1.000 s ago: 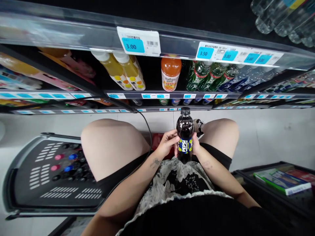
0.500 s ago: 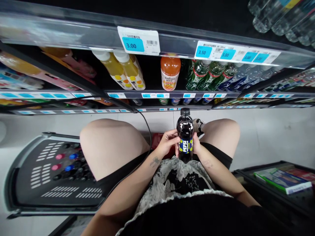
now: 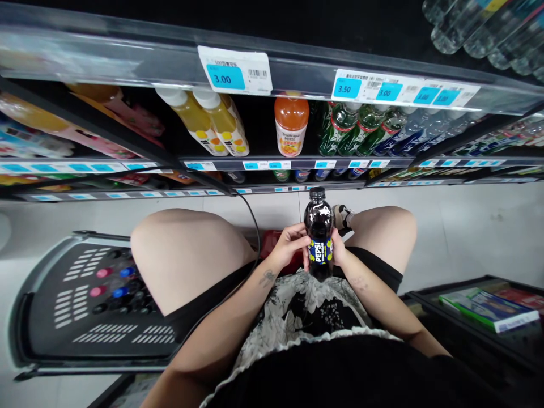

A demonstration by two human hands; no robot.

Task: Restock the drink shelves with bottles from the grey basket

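I crouch in front of a drinks shelf and hold a dark Pepsi bottle with a black cap upright between my knees. My left hand wraps its fingers round the left side of the label. From the right side my right hand grips the same bottle, its fingers mostly hidden behind it.
A black plastic basket with several bottles inside sits on the floor at my left. The shelf rail carries price tags; below it stand yellow juice bottles, an orange juice bottle and green bottles. A dark rack with boxes stands at the right.
The view has shifted slightly. The bottle and both hands stay together in nearly the same place.
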